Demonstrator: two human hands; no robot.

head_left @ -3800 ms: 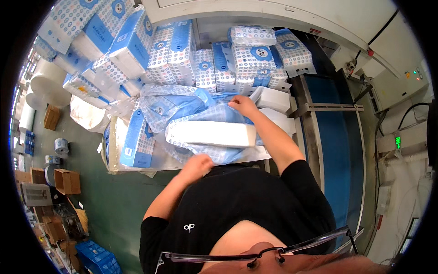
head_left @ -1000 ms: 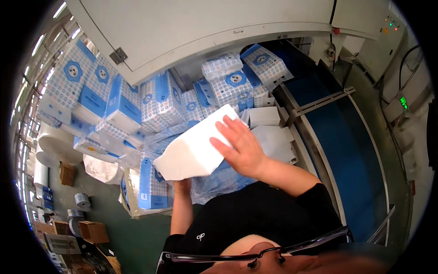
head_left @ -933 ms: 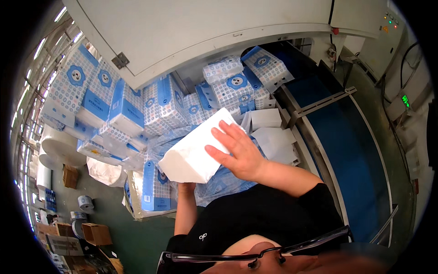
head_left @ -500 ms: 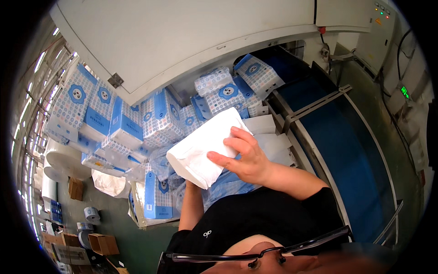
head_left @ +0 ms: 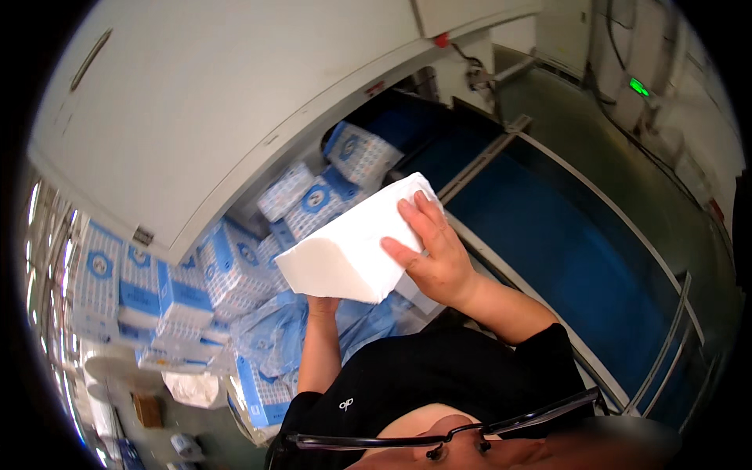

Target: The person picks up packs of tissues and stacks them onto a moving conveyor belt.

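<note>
A thick block of folded white tissue (head_left: 352,239) is between my two hands, tilted with its right end higher. My right hand (head_left: 439,258) presses against its right end, thumb and fingers spread on the paper. From below, my left hand (head_left: 323,305) bears the block near its left end; its fingers are hidden behind the paper. Under and behind the block are blue-and-white printed tissue packs (head_left: 317,200) and crumpled blue plastic film (head_left: 270,333).
A blue conveyor belt (head_left: 540,227) with metal rails runs along my right side. The white machine housing (head_left: 235,94) overhangs the packs. More printed packs (head_left: 235,270) are piled at the left, with a cardboard box (head_left: 147,410) on the floor beyond.
My view has swung to the right, so the packs now appear farther left. The tissue block has turned in my hands and lies more level, its long smooth face showing.
</note>
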